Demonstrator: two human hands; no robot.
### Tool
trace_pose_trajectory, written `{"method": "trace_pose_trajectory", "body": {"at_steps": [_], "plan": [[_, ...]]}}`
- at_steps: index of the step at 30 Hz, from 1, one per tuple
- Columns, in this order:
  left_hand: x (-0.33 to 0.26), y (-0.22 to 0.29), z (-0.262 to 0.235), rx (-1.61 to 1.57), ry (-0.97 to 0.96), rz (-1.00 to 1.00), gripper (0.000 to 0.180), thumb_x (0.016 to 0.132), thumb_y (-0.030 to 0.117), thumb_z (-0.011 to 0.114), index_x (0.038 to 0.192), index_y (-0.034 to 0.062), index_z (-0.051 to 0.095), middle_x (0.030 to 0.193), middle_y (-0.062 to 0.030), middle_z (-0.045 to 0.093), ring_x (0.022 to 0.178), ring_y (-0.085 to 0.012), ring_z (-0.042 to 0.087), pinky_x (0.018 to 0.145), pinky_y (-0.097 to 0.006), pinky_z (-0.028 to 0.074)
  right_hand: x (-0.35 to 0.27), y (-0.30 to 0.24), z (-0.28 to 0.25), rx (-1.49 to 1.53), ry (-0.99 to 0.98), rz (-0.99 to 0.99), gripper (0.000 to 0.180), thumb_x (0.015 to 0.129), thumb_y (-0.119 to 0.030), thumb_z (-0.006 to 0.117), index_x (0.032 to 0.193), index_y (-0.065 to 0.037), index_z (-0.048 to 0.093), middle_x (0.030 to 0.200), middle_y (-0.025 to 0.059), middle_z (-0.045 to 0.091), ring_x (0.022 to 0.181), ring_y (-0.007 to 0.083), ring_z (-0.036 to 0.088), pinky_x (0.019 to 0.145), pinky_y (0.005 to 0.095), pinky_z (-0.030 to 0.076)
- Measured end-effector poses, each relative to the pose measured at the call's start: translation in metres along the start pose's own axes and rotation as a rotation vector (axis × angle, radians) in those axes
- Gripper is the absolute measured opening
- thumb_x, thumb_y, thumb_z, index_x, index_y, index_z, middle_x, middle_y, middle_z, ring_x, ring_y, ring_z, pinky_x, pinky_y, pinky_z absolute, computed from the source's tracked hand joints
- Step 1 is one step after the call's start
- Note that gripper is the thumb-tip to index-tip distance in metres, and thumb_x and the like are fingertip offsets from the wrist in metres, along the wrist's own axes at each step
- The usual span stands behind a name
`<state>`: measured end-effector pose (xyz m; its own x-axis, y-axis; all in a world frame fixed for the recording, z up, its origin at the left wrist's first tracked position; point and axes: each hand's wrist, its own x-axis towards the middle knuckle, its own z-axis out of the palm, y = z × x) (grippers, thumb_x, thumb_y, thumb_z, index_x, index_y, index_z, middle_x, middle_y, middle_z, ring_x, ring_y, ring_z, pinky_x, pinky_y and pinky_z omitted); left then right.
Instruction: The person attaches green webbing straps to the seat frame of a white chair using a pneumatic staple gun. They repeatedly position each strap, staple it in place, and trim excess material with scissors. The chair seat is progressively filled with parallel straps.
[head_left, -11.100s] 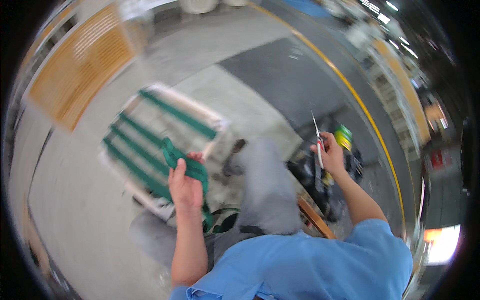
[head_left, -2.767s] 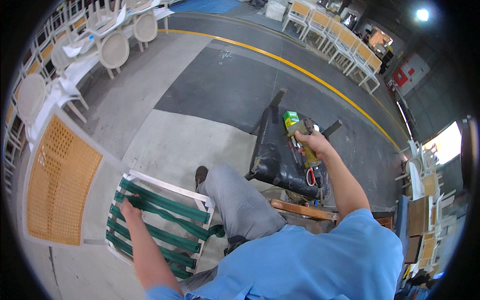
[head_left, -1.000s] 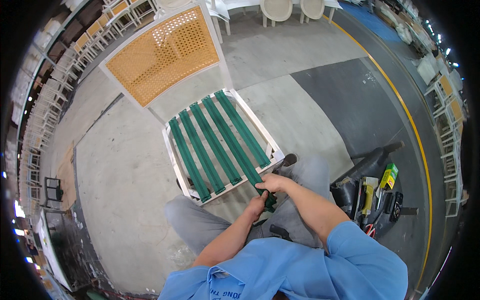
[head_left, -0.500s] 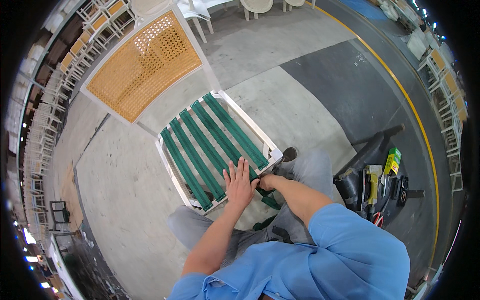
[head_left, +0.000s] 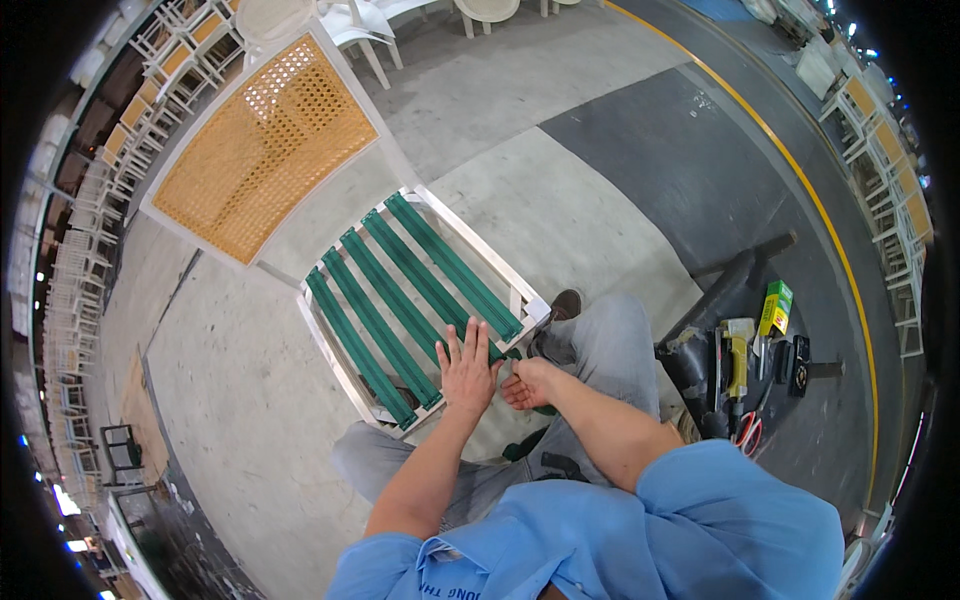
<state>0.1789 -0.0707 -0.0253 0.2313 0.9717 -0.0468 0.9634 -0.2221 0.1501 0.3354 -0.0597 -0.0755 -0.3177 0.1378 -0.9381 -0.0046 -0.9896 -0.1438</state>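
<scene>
A white wooden chair stands before me, with a woven cane backrest (head_left: 265, 150) and a pale seat frame (head_left: 537, 309). Several green webbing straps (head_left: 455, 267) run side by side from the back rail to the front rail. My left hand (head_left: 467, 375) lies flat, fingers stretched out, pressing on a strap close to the front rail. Just right of it, my right hand (head_left: 527, 385) has its fingers curled around the loose end of that strap, below the front rail. Part of the webbing hangs down between my knees, partly hidden by the hand.
A worn black stool (head_left: 690, 345) at my right carries a yellow-handled tool (head_left: 738, 370), red-handled scissors (head_left: 748, 432), a green and yellow box (head_left: 775, 308) and a black case (head_left: 800, 365). Rows of white chairs line both sides. My legs flank the seat's front.
My right hand has come out from beside the front rail, turned, and pulled back toward me. My left hand stays flat on the webbing. The whole view has shifted slightly.
</scene>
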Motion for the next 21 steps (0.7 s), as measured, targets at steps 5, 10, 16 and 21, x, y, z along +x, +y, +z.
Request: {"method": "trace_pose_trajectory", "body": {"at_steps": [5, 10, 16, 21], "plan": [[0.004, 0.002, 0.004, 0.008, 0.037, 0.024, 0.090, 0.091, 0.046, 0.071, 0.164, 0.0156, 0.030, 0.172, -0.0056, 0.025, 0.155, -0.0422, 0.025, 0.124, -0.063, 0.019, 0.041, -0.007, -0.007, 0.679, -0.302, 0.008, 0.074, 0.098, -0.074, 0.040, 0.099, -0.004, 0.066, 0.084, 0.0070, 0.068, 0.069, 0.0218, 0.065, 0.063, 0.0374, 0.057], [0.007, 0.000, 0.005, -0.005, 0.033, 0.011, 0.090, 0.090, 0.046, 0.072, 0.164, 0.0159, 0.031, 0.172, -0.0058, 0.026, 0.155, -0.0414, 0.026, 0.124, -0.062, 0.019, 0.074, -0.025, 0.016, 0.896, -0.388, -0.050, 0.074, 0.095, -0.077, 0.047, 0.104, -0.007, 0.070, 0.087, 0.0033, 0.072, 0.071, 0.0208, 0.069, 0.065, 0.0388, 0.059], [0.007, -0.003, 0.000, -0.112, -0.057, -0.032, 0.084, 0.093, 0.040, 0.071, 0.163, 0.0117, 0.033, 0.173, -0.0086, 0.021, 0.157, -0.0421, 0.019, 0.126, -0.058, 0.016, 0.101, -0.052, 0.030, 0.838, -0.350, -0.101, 0.070, 0.095, -0.073, 0.048, 0.106, -0.007, 0.070, 0.088, 0.0045, 0.072, 0.072, 0.0219, 0.069, 0.065, 0.0399, 0.059], [-0.026, 0.001, -0.016, -0.530, 0.018, -0.116, 0.051, 0.099, 0.028, 0.066, 0.142, 0.0044, 0.054, 0.129, -0.0159, 0.064, 0.118, -0.0378, 0.060, 0.101, -0.052, 0.046, 0.123, -0.060, 0.017, 0.777, -0.254, -0.133, 0.067, 0.095, -0.069, 0.049, 0.107, -0.007, 0.071, 0.089, 0.0055, 0.072, 0.072, 0.0228, 0.070, 0.065, 0.0408, 0.059]]}}
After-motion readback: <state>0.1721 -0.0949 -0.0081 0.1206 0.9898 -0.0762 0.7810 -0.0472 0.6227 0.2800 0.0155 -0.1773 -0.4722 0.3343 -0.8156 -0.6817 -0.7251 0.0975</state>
